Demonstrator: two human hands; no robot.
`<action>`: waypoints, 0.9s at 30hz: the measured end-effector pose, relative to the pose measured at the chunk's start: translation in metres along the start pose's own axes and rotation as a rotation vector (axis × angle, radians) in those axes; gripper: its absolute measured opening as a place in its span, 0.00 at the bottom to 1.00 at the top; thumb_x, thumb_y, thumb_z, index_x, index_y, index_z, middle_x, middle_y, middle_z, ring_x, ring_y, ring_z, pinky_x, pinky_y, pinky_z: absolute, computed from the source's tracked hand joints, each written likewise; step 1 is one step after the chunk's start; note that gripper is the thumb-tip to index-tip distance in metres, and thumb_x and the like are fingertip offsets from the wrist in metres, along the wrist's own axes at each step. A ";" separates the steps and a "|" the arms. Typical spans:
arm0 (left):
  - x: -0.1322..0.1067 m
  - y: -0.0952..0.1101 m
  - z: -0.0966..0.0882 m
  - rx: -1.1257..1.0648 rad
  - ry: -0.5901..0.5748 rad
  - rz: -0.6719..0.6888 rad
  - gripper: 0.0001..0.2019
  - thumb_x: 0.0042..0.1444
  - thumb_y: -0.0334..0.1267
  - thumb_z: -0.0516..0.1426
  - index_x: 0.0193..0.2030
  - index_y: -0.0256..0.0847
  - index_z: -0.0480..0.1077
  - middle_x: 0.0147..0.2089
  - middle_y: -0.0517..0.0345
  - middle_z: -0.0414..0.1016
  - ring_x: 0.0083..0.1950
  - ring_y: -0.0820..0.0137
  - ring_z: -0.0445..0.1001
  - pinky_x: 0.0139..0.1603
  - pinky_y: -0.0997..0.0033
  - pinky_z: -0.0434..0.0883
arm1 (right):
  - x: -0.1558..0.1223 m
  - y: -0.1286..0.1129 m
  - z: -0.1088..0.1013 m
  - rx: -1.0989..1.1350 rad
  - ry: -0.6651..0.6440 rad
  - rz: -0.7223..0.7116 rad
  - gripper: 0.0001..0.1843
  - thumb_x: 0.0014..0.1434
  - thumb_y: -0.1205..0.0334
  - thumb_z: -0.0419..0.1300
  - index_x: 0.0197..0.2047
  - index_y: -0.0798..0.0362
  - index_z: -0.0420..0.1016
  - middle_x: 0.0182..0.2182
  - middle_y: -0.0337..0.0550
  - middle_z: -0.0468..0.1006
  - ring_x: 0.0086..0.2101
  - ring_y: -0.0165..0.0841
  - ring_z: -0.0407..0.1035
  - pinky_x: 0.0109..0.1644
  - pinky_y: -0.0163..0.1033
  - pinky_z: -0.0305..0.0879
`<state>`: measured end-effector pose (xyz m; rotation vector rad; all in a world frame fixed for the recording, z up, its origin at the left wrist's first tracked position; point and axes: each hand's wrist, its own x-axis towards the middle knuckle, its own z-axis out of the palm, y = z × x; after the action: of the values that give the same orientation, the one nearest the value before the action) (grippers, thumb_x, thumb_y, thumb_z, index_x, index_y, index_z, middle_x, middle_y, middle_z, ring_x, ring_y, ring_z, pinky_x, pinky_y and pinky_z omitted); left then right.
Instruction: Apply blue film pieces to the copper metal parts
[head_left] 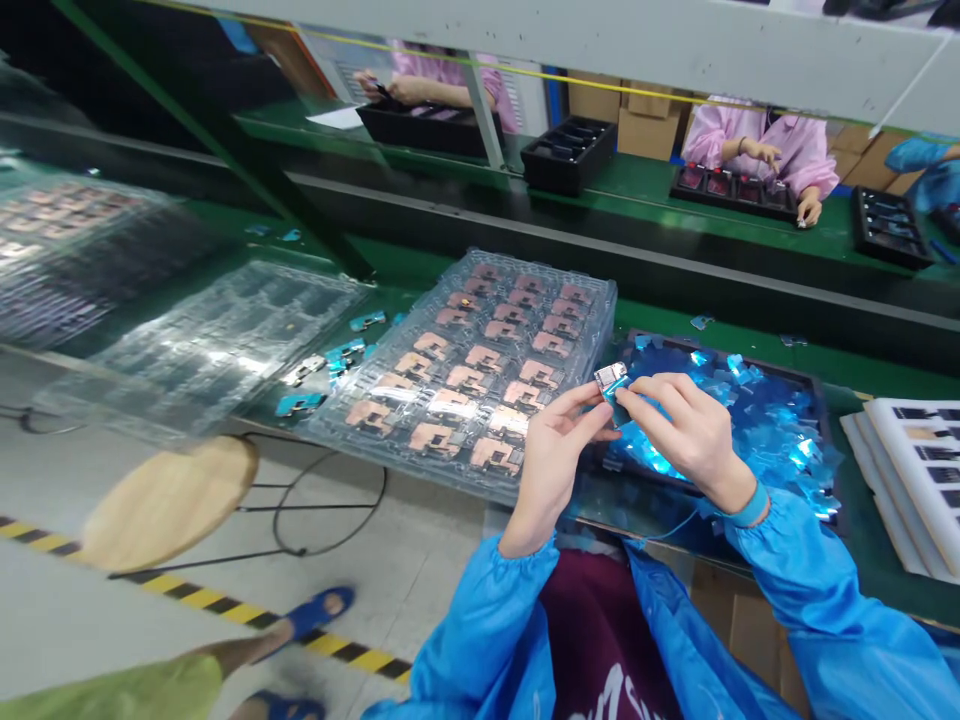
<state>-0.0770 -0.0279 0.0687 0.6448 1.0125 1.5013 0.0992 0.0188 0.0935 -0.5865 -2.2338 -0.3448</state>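
My left hand (559, 455) is closed on a small circuit board (610, 375) with silvery parts and a blue film on it. My right hand (690, 435) pinches the blue film (616, 388) at the board's near edge; how far it has come off is hard to tell. Under my right hand lies a dark shallow tray (817, 390), heaped with shiny blue film pieces (784, 450). To the left of my hands is a stack of clear plastic trays (606, 310), whose top one holds rows of copper-coloured boards (454, 405).
Loose blue-filmed boards (300, 403) lie left of the stack, beside a clear blister tray (225, 330). White foam sheets (900, 500) stand at right. A green post (225, 140) slants across the bench. Co-workers in pink sleeves (810, 150) sit opposite. A round stool (172, 500) stands below.
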 end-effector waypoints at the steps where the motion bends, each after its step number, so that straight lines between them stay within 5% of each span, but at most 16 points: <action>1: 0.001 0.001 0.000 -0.025 -0.005 -0.012 0.23 0.49 0.43 0.79 0.50 0.39 0.85 0.50 0.50 0.87 0.40 0.67 0.84 0.38 0.72 0.84 | -0.001 0.000 -0.001 0.012 -0.012 -0.017 0.17 0.74 0.73 0.60 0.61 0.50 0.79 0.47 0.49 0.86 0.46 0.41 0.81 0.50 0.46 0.82; 5: 0.004 0.004 -0.001 -0.068 -0.011 -0.023 0.23 0.50 0.44 0.79 0.50 0.39 0.84 0.48 0.50 0.86 0.43 0.66 0.84 0.37 0.75 0.83 | -0.003 -0.003 -0.002 0.086 -0.045 0.001 0.16 0.75 0.72 0.60 0.61 0.50 0.79 0.48 0.50 0.86 0.49 0.43 0.81 0.54 0.48 0.82; 10: 0.005 0.003 -0.004 0.016 -0.028 -0.005 0.24 0.49 0.43 0.79 0.51 0.38 0.84 0.49 0.49 0.87 0.43 0.64 0.85 0.38 0.71 0.85 | 0.003 0.001 -0.001 0.166 -0.030 0.243 0.22 0.77 0.66 0.60 0.70 0.44 0.74 0.53 0.50 0.83 0.52 0.43 0.80 0.54 0.49 0.82; 13: 0.004 0.000 -0.004 0.053 -0.038 -0.012 0.23 0.48 0.43 0.79 0.49 0.38 0.85 0.45 0.50 0.87 0.41 0.64 0.85 0.40 0.68 0.85 | 0.010 0.009 0.000 0.282 -0.043 0.334 0.18 0.76 0.63 0.61 0.67 0.44 0.77 0.54 0.50 0.82 0.54 0.44 0.78 0.55 0.50 0.82; 19: 0.002 -0.002 -0.005 0.119 -0.037 -0.020 0.23 0.49 0.44 0.79 0.50 0.38 0.86 0.44 0.49 0.88 0.41 0.61 0.85 0.45 0.63 0.85 | 0.009 0.017 0.001 0.211 -0.021 0.251 0.09 0.75 0.65 0.64 0.53 0.44 0.84 0.50 0.47 0.84 0.49 0.42 0.78 0.52 0.50 0.80; 27: 0.006 -0.003 -0.005 -0.121 -0.076 -0.102 0.23 0.47 0.43 0.80 0.47 0.40 0.84 0.46 0.52 0.86 0.39 0.67 0.83 0.39 0.71 0.83 | -0.002 0.005 -0.004 0.111 0.009 0.081 0.14 0.73 0.70 0.65 0.56 0.43 0.83 0.48 0.45 0.86 0.45 0.40 0.79 0.48 0.46 0.81</action>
<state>-0.0811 -0.0229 0.0631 0.5518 0.8766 1.4266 0.1058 0.0207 0.0949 -0.6123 -2.1976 -0.1804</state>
